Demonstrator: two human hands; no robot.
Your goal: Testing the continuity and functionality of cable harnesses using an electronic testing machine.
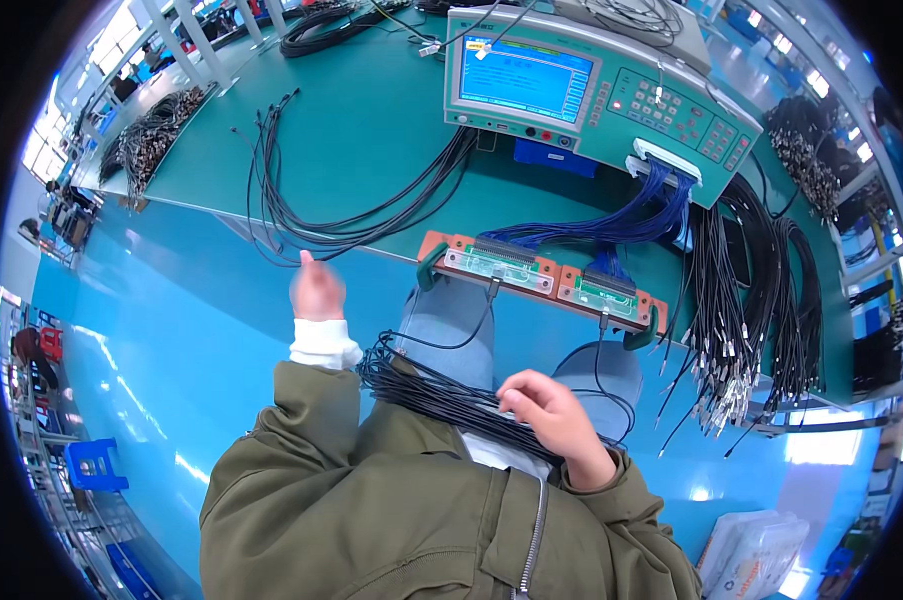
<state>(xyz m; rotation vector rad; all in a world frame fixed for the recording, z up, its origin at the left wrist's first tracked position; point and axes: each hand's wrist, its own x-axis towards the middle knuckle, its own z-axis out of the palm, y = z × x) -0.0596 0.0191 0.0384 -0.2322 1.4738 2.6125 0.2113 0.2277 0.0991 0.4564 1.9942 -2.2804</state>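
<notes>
My left hand (318, 290) is raised just off the table's front edge, smeared by motion. It is nearest to the loop of black cables (342, 238) that hangs a little over that edge; whether it holds one is unclear. Over my lap, my right hand (554, 418) is closed, thumb and fingers curled together, and anything in them is hidden. Beneath it lies a bundle of thin black cables (427, 398). At the edge above my knees sits a test fixture (502, 268) with two green circuit boards and green handles; a black cable is plugged into each board.
A tester with a blue screen (525, 80) stands on the green table (362, 110), joined to the fixture by blue wires (612, 228). Black cables with metal ends (727, 340) hang over the right edge. More cables (157, 140) lie far left. A blue stool (97, 465) stands on the floor.
</notes>
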